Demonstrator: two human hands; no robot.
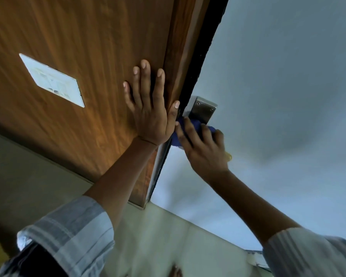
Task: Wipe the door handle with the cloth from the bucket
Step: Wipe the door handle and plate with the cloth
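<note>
The wooden door (84, 56) stands ajar, and my left hand (148, 108) lies flat on its face near the edge, fingers spread, thumb hooked over the edge. A metal handle plate (203, 108) with screws juts from the door's edge side. Just below the plate, my right hand (204, 148) presses a blue cloth (194, 124) around the handle. The handle lever itself is hidden under the cloth and my fingers. A bit of yellow (229, 156) shows behind my right hand. No bucket is in view.
A white paper notice (52, 80) is stuck on the door face at left. A pale grey wall (288, 96) fills the right side. Light floor tiles (158, 236) lie below, with a foot (175, 271) at the bottom edge.
</note>
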